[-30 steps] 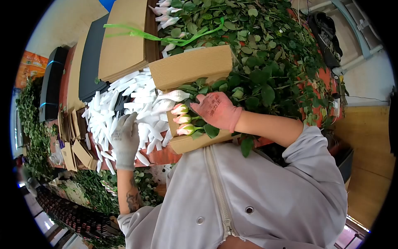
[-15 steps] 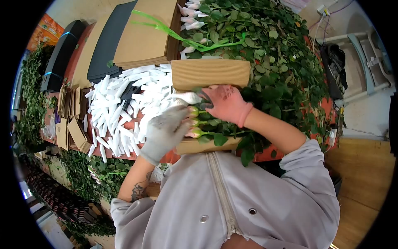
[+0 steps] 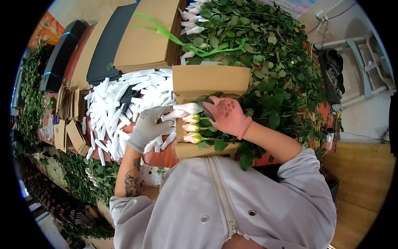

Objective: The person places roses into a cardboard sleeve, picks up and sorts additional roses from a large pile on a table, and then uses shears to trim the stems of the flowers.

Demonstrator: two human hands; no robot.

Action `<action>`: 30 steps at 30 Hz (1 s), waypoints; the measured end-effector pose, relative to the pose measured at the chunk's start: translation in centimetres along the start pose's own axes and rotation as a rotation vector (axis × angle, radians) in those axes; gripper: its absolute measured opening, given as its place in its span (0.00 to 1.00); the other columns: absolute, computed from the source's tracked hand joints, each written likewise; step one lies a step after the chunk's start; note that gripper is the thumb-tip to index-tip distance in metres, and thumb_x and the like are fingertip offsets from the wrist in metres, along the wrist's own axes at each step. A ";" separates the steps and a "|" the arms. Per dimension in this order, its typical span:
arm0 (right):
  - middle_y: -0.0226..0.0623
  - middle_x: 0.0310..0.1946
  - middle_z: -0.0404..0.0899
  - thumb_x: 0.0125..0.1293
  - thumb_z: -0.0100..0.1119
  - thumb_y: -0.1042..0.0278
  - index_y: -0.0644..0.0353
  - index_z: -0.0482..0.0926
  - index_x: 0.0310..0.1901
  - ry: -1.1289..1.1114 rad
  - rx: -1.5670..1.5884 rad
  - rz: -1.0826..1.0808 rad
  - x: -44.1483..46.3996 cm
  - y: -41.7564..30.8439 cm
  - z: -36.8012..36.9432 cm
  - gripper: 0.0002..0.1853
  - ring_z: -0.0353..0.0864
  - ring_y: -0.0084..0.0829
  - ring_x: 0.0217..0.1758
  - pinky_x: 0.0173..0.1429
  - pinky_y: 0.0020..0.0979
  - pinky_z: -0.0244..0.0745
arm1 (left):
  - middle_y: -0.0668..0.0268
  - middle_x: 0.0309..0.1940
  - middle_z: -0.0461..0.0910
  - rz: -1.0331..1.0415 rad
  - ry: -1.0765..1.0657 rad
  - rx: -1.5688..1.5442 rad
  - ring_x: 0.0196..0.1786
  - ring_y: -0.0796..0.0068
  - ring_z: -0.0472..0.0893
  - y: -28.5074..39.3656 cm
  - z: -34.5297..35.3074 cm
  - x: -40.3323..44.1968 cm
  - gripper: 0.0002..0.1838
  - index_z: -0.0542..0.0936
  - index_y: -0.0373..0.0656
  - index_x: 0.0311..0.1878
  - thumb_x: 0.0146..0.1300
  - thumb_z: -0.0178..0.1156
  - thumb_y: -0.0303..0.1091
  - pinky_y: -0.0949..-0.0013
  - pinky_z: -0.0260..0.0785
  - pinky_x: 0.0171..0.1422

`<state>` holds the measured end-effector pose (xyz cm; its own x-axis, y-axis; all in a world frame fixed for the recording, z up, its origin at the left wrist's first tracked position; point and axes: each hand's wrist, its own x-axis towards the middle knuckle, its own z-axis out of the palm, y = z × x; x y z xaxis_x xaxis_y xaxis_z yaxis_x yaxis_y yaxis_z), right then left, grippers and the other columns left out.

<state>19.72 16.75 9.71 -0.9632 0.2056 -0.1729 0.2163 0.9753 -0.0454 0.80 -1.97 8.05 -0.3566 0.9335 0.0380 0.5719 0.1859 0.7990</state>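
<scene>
Pink rosebuds with green bases (image 3: 191, 127) lie in a row on corrugated cardboard (image 3: 211, 81), which stands up behind them and folds up in front. White foam net sleeves cover the rear buds, including a netted rose (image 3: 188, 108). My left hand (image 3: 150, 126), in a pale grey glove, is left of the buds, thumb and fingertips closed around the end of a white net sleeve (image 3: 177, 113). My right hand (image 3: 227, 115), in a pink glove with dark fingertips, grips a rose just behind its netted head; its stem is hidden under the palm.
Many loose white net sleeves (image 3: 112, 106) are heaped on the red table at left. Brown cardboard sheets (image 3: 145, 35) and dark sheets (image 3: 108, 45) are stacked behind them. Leafy rose stems (image 3: 265, 54) with a green ribbon (image 3: 203, 52) cover the back right. A folded chair (image 3: 365, 62) stands beyond.
My left hand has drawn back left and slightly down from above the buds, uncovering them. My right hand has shifted slightly down and stays by the netted rose.
</scene>
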 end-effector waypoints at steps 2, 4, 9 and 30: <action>0.38 0.58 0.68 0.56 0.54 0.51 0.50 0.70 0.57 0.078 -0.026 -0.027 -0.8 -0.2 0.2 0.27 0.71 0.34 0.54 0.57 0.35 0.64 | 0.57 0.34 0.80 -0.004 0.073 0.073 0.37 0.58 0.79 -0.6 0.7 0.7 0.15 0.80 0.41 0.45 0.54 0.60 0.35 0.64 0.71 0.42; 0.39 0.58 0.68 0.56 0.54 0.52 0.51 0.70 0.57 0.156 -0.055 -0.053 -1.0 -0.1 1.0 0.27 0.72 0.34 0.54 0.56 0.35 0.65 | 0.57 0.31 0.80 0.046 0.250 0.151 0.33 0.58 0.79 -1.7 1.8 1.8 0.14 0.81 0.43 0.44 0.55 0.61 0.37 0.63 0.70 0.39; 0.42 0.56 0.69 0.55 0.56 0.57 0.53 0.71 0.55 0.063 0.014 -0.057 -0.6 -0.1 -0.2 0.25 0.75 0.37 0.49 0.51 0.34 0.70 | 0.59 0.29 0.79 0.026 0.306 0.157 0.28 0.67 0.79 -2.4 3.2 3.0 0.14 0.80 0.40 0.43 0.55 0.62 0.35 0.68 0.70 0.34; 0.42 0.44 0.73 0.55 0.47 0.66 0.57 0.71 0.52 -0.049 0.063 -0.064 0.7 -0.5 -1.7 0.20 0.77 0.37 0.43 0.41 0.36 0.70 | 0.63 0.40 0.80 0.180 0.173 0.433 0.36 0.62 0.80 5.6 0.8 0.9 0.12 0.79 0.44 0.44 0.56 0.56 0.32 0.64 0.73 0.40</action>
<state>18.66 16.50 11.30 -0.9669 0.1369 -0.2154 0.1651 0.9791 -0.1190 4.29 0.15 12.12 -0.3205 0.9047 0.2807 0.8766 0.1709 0.4498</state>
